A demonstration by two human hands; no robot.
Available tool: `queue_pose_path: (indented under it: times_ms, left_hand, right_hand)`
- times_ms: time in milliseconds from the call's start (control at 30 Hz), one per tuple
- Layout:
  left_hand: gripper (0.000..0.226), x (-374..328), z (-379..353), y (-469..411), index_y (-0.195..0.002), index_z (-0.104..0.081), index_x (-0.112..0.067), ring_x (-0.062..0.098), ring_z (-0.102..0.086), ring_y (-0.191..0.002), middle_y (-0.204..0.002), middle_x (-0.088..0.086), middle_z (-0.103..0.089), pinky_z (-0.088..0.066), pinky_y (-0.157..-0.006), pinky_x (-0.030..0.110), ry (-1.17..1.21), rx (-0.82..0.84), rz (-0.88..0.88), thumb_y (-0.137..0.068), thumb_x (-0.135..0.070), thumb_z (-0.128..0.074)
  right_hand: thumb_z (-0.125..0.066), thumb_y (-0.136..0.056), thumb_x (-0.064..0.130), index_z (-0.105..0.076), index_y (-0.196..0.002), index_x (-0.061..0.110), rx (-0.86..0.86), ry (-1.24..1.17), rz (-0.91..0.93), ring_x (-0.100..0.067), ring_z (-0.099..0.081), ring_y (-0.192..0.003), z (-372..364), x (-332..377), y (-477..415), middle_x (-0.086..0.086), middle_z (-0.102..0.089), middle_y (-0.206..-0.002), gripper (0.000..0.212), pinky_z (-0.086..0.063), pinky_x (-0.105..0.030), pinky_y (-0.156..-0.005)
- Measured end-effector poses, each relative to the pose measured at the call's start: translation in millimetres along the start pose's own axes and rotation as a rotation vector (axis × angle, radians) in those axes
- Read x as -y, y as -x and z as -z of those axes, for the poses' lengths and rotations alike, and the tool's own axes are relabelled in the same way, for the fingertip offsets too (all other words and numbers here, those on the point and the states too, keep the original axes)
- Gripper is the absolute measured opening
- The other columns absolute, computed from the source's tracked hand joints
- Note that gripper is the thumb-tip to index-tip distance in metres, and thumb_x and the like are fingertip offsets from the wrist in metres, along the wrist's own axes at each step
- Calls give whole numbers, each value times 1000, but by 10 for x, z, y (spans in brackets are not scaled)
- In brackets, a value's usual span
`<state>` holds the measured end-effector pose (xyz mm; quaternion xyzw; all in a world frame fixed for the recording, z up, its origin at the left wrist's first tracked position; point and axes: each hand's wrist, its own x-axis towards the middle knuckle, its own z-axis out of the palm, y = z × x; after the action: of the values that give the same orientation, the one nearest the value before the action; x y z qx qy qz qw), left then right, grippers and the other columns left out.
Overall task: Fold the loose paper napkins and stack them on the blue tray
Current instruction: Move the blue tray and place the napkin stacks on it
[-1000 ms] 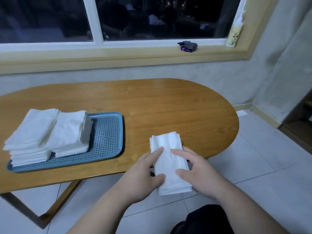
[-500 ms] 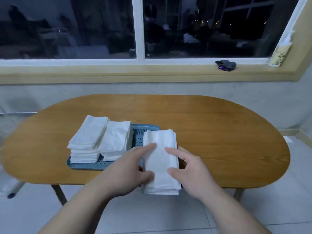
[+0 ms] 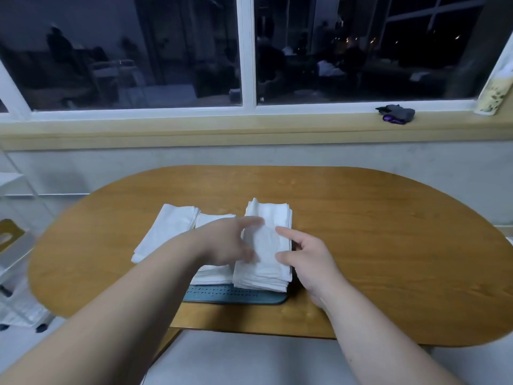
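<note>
White napkin stack [image 3: 270, 215] on blue tray [image 3: 236, 297], left hand [image 3: 224, 243] and right hand [image 3: 308, 259] pinching it.

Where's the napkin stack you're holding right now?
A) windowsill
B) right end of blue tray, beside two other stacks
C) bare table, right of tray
B: the napkin stack lies over the blue tray's right end, next to two other stacks, with the left hand and right hand on it.

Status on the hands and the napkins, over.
Left hand on third napkin stack, grip blurred; right hand holds its edge. Stack on blue tray's right end, beside two other stacks. Nothing blocking.
</note>
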<state>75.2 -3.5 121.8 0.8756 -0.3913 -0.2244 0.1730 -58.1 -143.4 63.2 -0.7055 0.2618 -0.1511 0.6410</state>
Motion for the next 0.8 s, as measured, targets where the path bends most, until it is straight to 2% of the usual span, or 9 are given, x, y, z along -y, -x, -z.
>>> queue_pose_path:
  times_ms: [67,167,267,333,367,433,533,633,800]
  left_hand:
    - [79,13,19,-93,-147,-32,-49,11,-66,-84,-128,-6,-57,-55,-87,35,-6,13,22,-81,-27,-71]
    - [80,33,5,-187,-148,-32,-47,14,-65,-88,-120,-7,-57,-55,-88,37,-42,41,62,-79,-23,-65]
    - [70,38,-25,-246,-142,-38,-45,12,-64,-89,-116,-9,-58,-55,-85,36,-143,61,92,-78,-30,-64]
    - [53,41,-71,-285,-128,-50,-43,13,-66,-84,-116,-6,-53,-56,-78,36,-207,63,94,-77,-30,-61]
    - [41,42,-98,-306,-116,-53,-42,15,-65,-89,-119,-4,-48,-54,-77,36,-241,58,93,-78,-30,-59]
    - [26,70,-149,-337,-103,-51,-43,23,-48,-115,-125,0,-41,-47,-87,35,-326,31,86,-81,-30,-53]
    - [36,109,-187,-354,-122,-53,-43,28,-29,-128,-135,0,-38,-32,-99,39,-452,-40,51,-87,-38,-47]
    - [36,132,-232,-361,-123,-53,-42,29,-25,-132,-143,3,-35,-26,-104,45,-452,-78,47,-93,-46,-34]
    - [39,217,-306,-336,-131,-47,-39,28,-24,-138,-149,3,-30,-27,-109,43,-332,-135,0,-92,-42,-45]
  right_hand:
    - [-67,-83,-3,-65,-130,28,6,12,-5,-1,-63,-79,-24,11,-93,16,-67,-105,56,-47,-6,-65]
    - [-63,-84,-7,-62,-133,23,33,54,-23,6,-62,-84,-55,3,-193,20,-62,-97,57,-44,-2,-59]
    - [-64,-83,-6,-61,-135,22,44,97,-44,4,-61,-83,-94,-47,-264,9,-67,-110,59,-45,-7,-63]
    - [-65,-82,-3,-61,-135,24,36,121,-55,-7,-59,-69,-121,-94,-295,2,-69,-94,59,-43,-15,-58]
    - [-66,-82,-1,-61,-134,25,27,140,-53,-9,-55,-62,-132,-113,-308,1,-67,-85,58,-41,-18,-54]
    - [-65,-83,1,-60,-135,24,15,193,-21,-7,-57,-60,-153,-136,-335,4,-69,-94,57,-40,-15,-53]
    - [-64,-86,5,-56,-141,21,13,279,31,-9,-65,-85,-176,-141,-350,10,-61,-129,57,-44,-7,-61]
    - [-61,-92,12,-51,-144,18,67,495,118,0,-54,-108,-168,-135,-338,16,-40,-152,53,-37,1,-76]
    - [-59,-92,31,-55,-139,28,27,857,266,-8,-26,-142,-95,-77,-353,17,-22,-160,47,-29,-25,-114]
